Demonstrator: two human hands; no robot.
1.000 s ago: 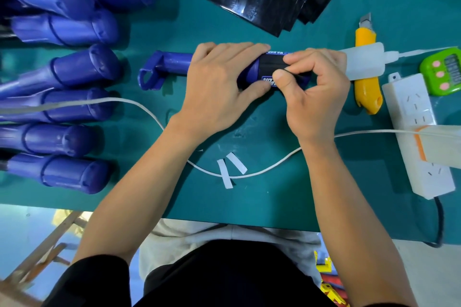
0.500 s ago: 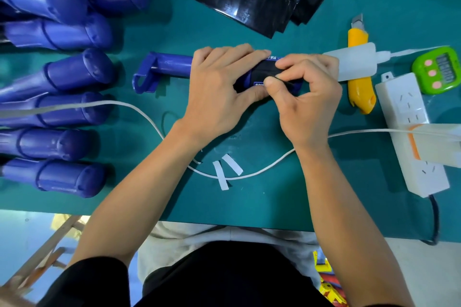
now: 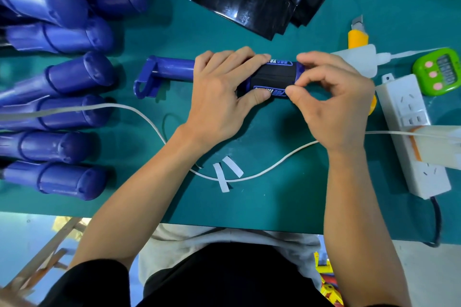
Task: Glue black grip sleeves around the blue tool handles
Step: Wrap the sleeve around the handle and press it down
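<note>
Your left hand [image 3: 219,92] grips the blue plastic tool handle [image 3: 172,70] steady so your right hand [image 3: 334,107] pinches its black wrapped sleeve [image 3: 274,77] closed.

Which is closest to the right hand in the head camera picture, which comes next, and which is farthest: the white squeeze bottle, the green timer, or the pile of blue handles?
1. white squeeze bottle: just behind the right hand, partly hidden by it.
2. green timer: farther out to the right, near the table edge.
3. pile of blue handles: far across on the left side.
</note>
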